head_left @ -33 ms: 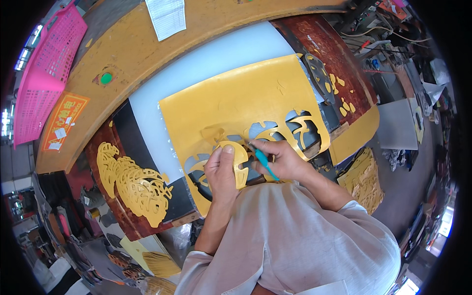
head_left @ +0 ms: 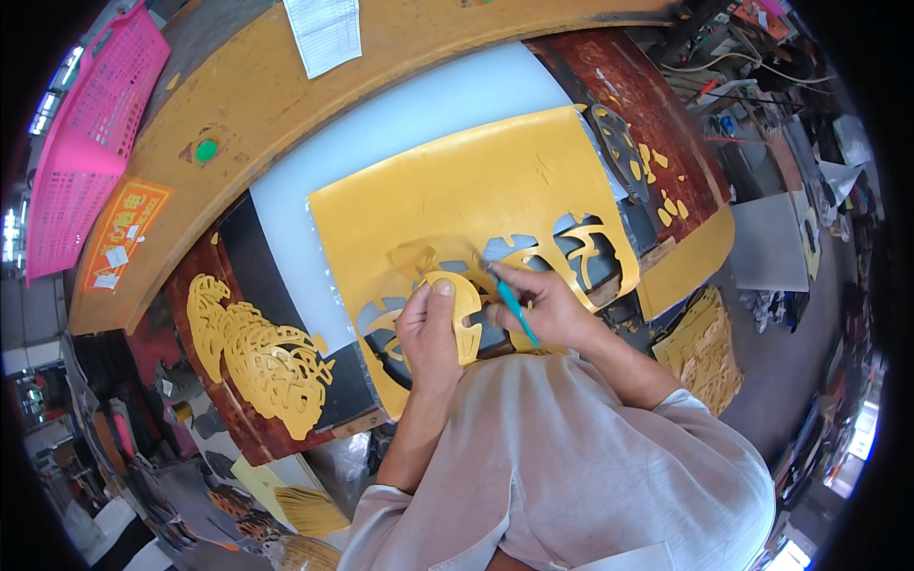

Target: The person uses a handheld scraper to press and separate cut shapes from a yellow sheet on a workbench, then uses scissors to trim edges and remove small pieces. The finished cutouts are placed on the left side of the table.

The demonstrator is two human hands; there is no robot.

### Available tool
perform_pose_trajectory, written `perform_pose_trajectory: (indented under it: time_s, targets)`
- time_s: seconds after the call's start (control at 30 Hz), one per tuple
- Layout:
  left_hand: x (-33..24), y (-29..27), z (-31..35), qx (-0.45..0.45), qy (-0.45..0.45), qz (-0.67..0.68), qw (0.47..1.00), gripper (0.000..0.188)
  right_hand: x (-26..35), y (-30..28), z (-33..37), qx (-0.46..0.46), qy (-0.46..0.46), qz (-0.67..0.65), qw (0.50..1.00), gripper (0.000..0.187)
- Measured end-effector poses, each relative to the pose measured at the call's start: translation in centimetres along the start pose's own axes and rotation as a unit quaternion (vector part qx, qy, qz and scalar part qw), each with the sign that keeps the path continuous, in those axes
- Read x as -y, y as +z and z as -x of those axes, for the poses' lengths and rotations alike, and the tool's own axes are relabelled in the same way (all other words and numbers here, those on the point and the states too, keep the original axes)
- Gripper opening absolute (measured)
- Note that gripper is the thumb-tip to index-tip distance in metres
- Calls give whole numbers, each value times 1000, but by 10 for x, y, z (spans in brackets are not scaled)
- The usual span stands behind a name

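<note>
While the right hand (head_left: 547, 309) pinches one teal-handled craft knife (head_left: 515, 309) between thumb and closed fingers, its tip meets the cut edge of one large yellow sheet (head_left: 457, 190). That sheet lies on one white cutting board (head_left: 381, 124), near the middle of the orange-brown workbench (head_left: 248, 95), with its near edge cut into curling openwork shapes. The left hand (head_left: 428, 333) presses down on one loosened yellow cut-out piece (head_left: 465, 305) at the sheet's near edge, thumb on top of it and the other fingers curled over the edge; the piece sits just beside the knife, between the two hands.

To the person's left, one pile of finished yellow paper cut-outs (head_left: 252, 352) rests on a dark red mat (head_left: 190, 285), well apart from the hands. On the far right of the bench one dark stencil (head_left: 617, 143) lies on another red mat, with several small yellow scraps (head_left: 666, 186) scattered beside it; I count about seven. Another stack of yellow cut-outs (head_left: 709, 347) sits lower on the right, below the bench edge. At the far left stands one pink plastic basket (head_left: 90, 143), with one orange label (head_left: 124, 233) near it, one green button (head_left: 207, 149) set in the bench, and one white paper slip (head_left: 326, 33) at the top edge.
</note>
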State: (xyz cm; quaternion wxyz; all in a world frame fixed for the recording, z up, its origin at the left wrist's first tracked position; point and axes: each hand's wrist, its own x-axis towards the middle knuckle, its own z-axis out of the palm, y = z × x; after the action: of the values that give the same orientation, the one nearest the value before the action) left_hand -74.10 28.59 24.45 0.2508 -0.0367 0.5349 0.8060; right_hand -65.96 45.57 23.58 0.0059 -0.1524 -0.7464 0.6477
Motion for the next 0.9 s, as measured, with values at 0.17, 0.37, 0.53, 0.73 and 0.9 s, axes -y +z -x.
perform_pose_trajectory:
  time_s: [0.17,0.37,0.53,0.73,0.9]
  targets:
    - [0,-2,-6,-53,18,-81,995,21,-4,-3,2,9,59,-49,997,69]
    - [0,0,-8,-77,7,-80,994,23,3,-7,5,50,-36,42,997,77]
    - [-2,0,-7,-61,19,-72,995,23,5,-3,5,72,9,35,997,79]
    - [0,-1,-5,-69,67,-116,989,25,-7,-5,3,77,118,-120,983,76]
    - [3,-4,-7,-65,74,-115,988,27,-17,-2,3,85,120,-120,982,76]
